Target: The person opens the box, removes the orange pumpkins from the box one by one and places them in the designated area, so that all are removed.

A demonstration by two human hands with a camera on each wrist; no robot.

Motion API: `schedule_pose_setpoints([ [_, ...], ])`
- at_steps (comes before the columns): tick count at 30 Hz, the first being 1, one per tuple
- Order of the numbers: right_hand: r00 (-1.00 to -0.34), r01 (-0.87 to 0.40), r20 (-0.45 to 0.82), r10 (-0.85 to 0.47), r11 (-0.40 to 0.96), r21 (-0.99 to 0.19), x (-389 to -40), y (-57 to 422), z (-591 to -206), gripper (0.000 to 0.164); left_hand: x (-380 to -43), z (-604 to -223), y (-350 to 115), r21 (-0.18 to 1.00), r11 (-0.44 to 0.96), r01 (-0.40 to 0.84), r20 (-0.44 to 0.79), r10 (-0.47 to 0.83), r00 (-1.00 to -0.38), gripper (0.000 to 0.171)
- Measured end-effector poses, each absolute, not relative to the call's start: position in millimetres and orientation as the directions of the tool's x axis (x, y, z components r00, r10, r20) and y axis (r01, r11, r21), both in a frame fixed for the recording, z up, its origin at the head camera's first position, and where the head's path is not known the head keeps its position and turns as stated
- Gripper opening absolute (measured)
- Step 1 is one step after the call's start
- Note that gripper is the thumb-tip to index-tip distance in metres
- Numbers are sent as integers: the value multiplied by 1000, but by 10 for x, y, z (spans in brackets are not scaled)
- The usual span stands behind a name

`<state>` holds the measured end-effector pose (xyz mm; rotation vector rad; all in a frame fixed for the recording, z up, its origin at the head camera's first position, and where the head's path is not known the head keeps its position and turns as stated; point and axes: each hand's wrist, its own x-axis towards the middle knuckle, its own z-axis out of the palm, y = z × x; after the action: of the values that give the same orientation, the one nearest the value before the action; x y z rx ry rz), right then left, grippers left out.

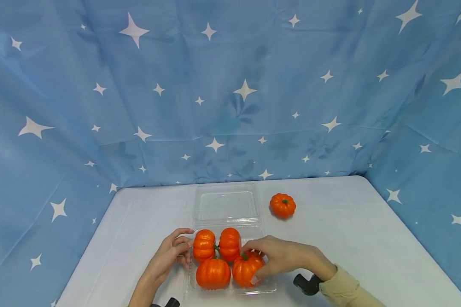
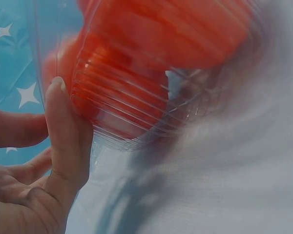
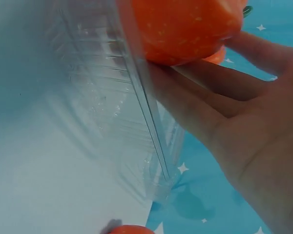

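Several small orange toy pumpkins, among them a front-left one (image 1: pixel 213 274), sit in the base of a clear plastic clamshell box (image 1: pixel 259 232). My right hand (image 1: pixel 278 255) reaches over the box's right side. Its fingers curl around the front-right pumpkin (image 1: pixel 246 269), which the right wrist view shows close up as a shiny orange pumpkin (image 3: pixel 185 29). My left hand (image 1: pixel 167 258) is at the box's left side. In the left wrist view its fingers (image 2: pixel 63 122) hold the ribbed box's rim, and the pumpkins show through the plastic.
The box's transparent lid (image 1: pixel 226 204) lies open behind the base. Another orange pumpkin (image 1: pixel 282 206) rests on the white table (image 1: pixel 349 221), right of the lid. A blue curtain with white stars (image 1: pixel 230 106) hangs behind and beside the table.
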<state>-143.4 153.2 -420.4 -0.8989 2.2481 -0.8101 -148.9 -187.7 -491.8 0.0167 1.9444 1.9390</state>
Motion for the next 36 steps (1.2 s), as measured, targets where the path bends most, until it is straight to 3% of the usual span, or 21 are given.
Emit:
schedule_pose_setpoints([
  [6,-649,-390,-302,-698,646,-656,-1379,1540,-4143,71,-1487,-4916,-1869,963,45,-265,-267,269,-925,53],
  [14,-676,-350,-357,-645,707,-615,-1318,1553,-4112,74,-1485,-4917,-1872,963,42,-265,-267,274,-924,53],
  [27,-714,-336,-227,-662,609,-719,-1234,1697,-4117,72,-1496,-4906,-1872,962,48,-269,-272,275,-922,53],
  [36,-767,-375,-126,-629,599,-708,-1195,1826,-4127,80,-1493,-4903,-1891,960,49,-275,-278,283,-918,53],
])
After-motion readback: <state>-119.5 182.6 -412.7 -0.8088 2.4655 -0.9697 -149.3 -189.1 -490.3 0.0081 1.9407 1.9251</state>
